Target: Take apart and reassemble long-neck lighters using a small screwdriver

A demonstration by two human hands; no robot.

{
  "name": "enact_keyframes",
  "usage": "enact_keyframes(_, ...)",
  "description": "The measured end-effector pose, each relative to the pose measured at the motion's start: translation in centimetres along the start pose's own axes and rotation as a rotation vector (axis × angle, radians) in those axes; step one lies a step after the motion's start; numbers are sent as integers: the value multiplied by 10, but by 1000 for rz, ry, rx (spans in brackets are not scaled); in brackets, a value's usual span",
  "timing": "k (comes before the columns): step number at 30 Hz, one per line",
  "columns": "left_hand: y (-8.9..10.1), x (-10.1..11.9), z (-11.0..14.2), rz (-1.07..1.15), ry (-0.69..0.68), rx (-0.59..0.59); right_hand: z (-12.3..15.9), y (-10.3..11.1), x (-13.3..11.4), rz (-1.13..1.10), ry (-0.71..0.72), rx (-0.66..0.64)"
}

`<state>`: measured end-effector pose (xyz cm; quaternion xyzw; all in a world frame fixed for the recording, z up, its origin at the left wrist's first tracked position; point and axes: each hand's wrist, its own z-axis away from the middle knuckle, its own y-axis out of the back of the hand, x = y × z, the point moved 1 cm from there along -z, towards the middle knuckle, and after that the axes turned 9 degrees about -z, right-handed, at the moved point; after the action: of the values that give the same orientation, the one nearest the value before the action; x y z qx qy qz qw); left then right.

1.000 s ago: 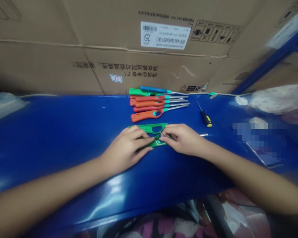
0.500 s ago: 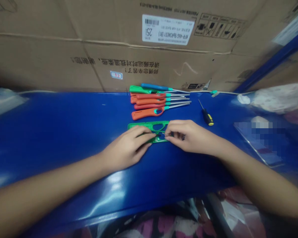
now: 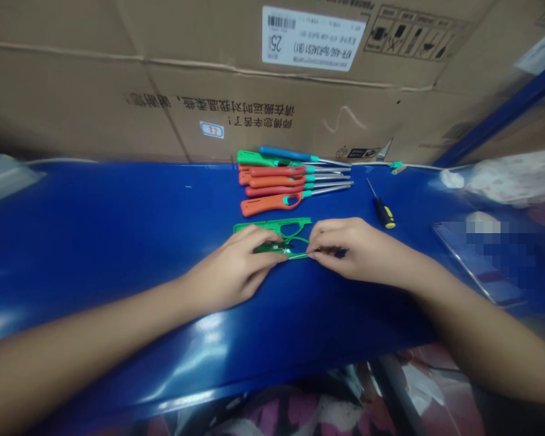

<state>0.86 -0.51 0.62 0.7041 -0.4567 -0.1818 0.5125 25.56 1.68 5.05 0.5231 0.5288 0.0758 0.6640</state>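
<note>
Two green plastic lighter shells lie on the blue table (image 3: pixel 95 242): one empty half (image 3: pixel 275 226) farther from me, and one (image 3: pixel 277 248) under my fingers. My left hand (image 3: pixel 234 269) presses its fingers flat on the nearer shell. My right hand (image 3: pixel 352 248) pinches the right end of that shell, where a small dark part shows between the fingertips. Behind them lies a row of several long-nosed lighters (image 3: pixel 284 178), orange, green and blue, with metal tubes pointing right.
A small screwdriver with a black and yellow handle (image 3: pixel 384 212) lies to the right of the lighters. A phone (image 3: pixel 485 260) rests at the right. Large cardboard boxes (image 3: pixel 163 79) stand along the table's back edge. A plastic bag (image 3: pixel 508 178) sits far right.
My right hand has slid a little to the right along the green shell, and its fingers have closed into a tighter pinch. The metal tube that showed beyond that hand is out of sight.
</note>
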Motion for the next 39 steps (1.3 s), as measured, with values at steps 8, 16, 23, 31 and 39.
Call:
enact_keyframes(8, -1, 1, 1, -52, 5, 3, -1, -2, 0, -8, -8, 18)
enact_keyframes(16, 1, 5, 5, -172, -49, 69, -7, -16, 8, 109, 0, 77)
enact_keyframes(23, 5, 4, 3, -198, -76, 46, -8, -21, 13, 87, 34, 114)
enact_keyframes(31, 2, 2, 3, -163, -72, 116, -9, -14, 2, 11, 32, 130)
enact_keyframes(39, 6, 4, -1, -130, -3, 56, -8, -8, 6, -31, 25, 28)
